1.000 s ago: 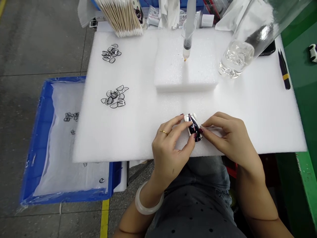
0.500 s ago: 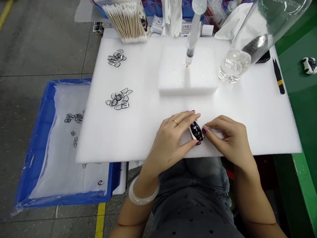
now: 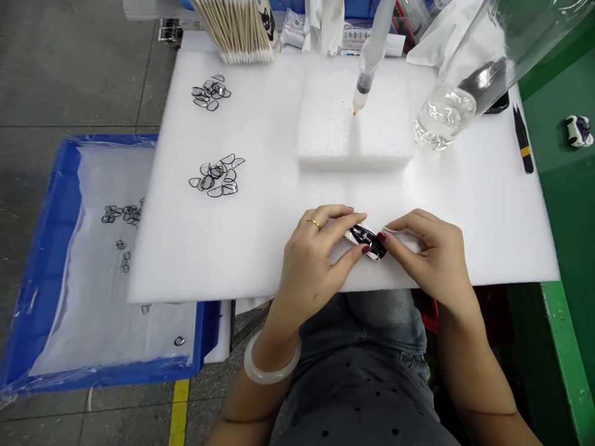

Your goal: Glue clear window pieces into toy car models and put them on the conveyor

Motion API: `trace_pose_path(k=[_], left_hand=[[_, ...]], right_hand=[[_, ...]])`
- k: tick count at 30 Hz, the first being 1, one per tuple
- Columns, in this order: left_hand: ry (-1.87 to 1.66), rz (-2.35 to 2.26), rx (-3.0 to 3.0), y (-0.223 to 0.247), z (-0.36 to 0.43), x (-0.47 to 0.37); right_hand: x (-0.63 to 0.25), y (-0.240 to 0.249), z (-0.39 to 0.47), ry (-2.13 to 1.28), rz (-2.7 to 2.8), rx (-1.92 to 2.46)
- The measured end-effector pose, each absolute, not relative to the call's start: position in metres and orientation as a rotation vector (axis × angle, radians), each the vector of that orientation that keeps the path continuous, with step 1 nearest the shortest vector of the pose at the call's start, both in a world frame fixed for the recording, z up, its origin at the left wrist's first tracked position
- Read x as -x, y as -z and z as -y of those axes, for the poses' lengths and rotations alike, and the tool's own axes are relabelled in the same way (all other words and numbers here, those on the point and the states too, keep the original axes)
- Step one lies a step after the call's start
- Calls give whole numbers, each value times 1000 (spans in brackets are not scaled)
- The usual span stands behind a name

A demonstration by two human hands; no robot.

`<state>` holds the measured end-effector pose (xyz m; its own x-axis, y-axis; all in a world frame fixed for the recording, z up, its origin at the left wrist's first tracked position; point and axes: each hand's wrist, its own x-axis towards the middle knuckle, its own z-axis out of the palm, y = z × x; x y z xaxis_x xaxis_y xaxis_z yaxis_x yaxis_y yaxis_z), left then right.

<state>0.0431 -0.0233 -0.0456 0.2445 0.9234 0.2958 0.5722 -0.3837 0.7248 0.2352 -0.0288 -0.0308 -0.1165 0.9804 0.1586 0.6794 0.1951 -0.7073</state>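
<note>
Toy car (image 3: 365,240), black and white, above white foam sheet (image 3: 260,248) | left hand (image 3: 313,266): fingers grasping toy car | right hand (image 3: 430,254): fingers pinching white cloth (image 3: 409,239), beside car's end

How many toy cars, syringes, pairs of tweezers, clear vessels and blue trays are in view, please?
Toy cars: 2 (the held car and the far-right car)
Syringe: 1
Pair of tweezers: 1
Clear vessel: 1
Blue tray: 1
Total: 6
</note>
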Motion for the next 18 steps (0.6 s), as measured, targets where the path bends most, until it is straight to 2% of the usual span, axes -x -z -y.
trace_pose_path(k=[13, 18], left_hand=[[-972, -1390, -2068, 45, 23, -43], [-817, -1262, -2133, 43, 21, -37]], right_hand=[[-233, 33, 29, -546, 1885, 1531], [-236, 35, 37, -398, 1765, 1370]])
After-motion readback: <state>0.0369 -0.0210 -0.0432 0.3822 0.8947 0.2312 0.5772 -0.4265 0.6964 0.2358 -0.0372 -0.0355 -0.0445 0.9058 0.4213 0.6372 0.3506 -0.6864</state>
